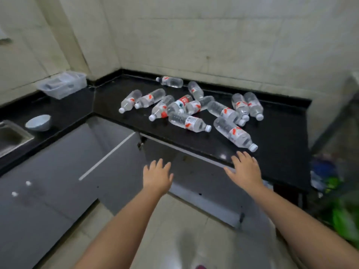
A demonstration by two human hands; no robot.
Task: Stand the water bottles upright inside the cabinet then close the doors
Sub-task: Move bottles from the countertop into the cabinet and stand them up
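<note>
Several clear water bottles with red-and-white labels lie on their sides on the black countertop [275,136]; the nearest bottle [235,133] points its white cap toward the counter's front edge. Below the counter the grey cabinet stands open, its left door [116,164] swung outward and the dark inside [194,171] visible. My left hand [157,176] hovers open in front of the cabinet opening. My right hand [245,168] is open with fingers spread at the counter's front edge, just below the nearest bottle. Neither hand holds anything.
A clear plastic container [63,84] sits in the back left corner. A white bowl [38,122] stands beside a steel sink [11,136] at the left. Closed grey cabinet doors [38,181] run along the left. Green and blue items [334,191] lie on the floor at right.
</note>
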